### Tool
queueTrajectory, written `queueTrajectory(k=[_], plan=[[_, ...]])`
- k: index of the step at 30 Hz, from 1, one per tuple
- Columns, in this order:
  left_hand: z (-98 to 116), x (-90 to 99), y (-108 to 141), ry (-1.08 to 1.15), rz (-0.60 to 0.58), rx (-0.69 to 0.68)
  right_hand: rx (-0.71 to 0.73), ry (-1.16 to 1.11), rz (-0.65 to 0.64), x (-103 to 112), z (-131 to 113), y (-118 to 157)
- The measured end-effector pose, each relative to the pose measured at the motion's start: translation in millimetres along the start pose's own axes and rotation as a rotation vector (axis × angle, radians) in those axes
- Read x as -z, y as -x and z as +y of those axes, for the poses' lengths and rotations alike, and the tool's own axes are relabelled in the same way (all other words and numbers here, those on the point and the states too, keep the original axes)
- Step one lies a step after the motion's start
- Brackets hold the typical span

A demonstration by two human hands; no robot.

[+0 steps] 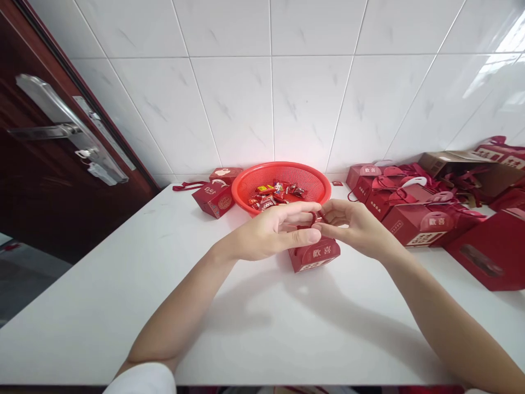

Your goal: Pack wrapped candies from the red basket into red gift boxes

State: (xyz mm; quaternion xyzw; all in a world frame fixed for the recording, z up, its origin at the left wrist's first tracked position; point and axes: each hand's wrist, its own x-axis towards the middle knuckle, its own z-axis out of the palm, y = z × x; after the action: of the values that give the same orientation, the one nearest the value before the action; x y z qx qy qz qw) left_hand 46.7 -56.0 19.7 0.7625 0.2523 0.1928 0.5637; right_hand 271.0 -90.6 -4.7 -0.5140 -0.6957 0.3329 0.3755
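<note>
A small red box (315, 255) with pale characters on its front stands on the white table, below both hands. Above its top, a dark red ribbon (314, 218) is looped between the fingers. My left hand (274, 231) is closed on the ribbon from the left side, its thumb pointing right over the box. From the right, my right hand (356, 227) pinches the ribbon between thumb and fingers. The hands nearly meet and hide part of the box top.
Behind the hands is a red plastic basket (283, 166) holding wrapped candies (279, 192). Two small red boxes (214, 198) stand left of it. Many red boxes (418, 219) and an open carton (459, 161) crowd the right. A tiled wall (229, 87) closes the back.
</note>
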Motion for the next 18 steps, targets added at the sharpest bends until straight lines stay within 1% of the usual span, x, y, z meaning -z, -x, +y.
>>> queueTrajectory(k=[3,5,8,10,12,15,16,18], plan=[[0,-4.5,2,0.020,-0.068,0.000,0.008,0.042,0.054,-8,-5,4],[0,-6.8,3,0.021,-0.092,-0.004,0.012,0.105,0.086,-12,-7,6],[0,-8.1,4,0.003,-0.079,0.001,0.024,0.212,0.128,-13,-7,6],[0,-6.9,4,-0.013,-0.058,-0.013,0.033,0.268,0.150,-9,-7,6],[0,-3.9,5,-0.041,-0.042,-0.038,0.055,0.299,0.162,1,-8,8],[0,2.5,6,-0.094,-0.027,-0.050,0.080,0.293,0.197,29,-12,21],[0,4.8,6,-0.109,-0.023,-0.047,0.072,0.282,0.240,40,-13,28],[0,8.8,5,-0.127,-0.022,-0.037,0.036,0.245,0.376,61,-13,47]])
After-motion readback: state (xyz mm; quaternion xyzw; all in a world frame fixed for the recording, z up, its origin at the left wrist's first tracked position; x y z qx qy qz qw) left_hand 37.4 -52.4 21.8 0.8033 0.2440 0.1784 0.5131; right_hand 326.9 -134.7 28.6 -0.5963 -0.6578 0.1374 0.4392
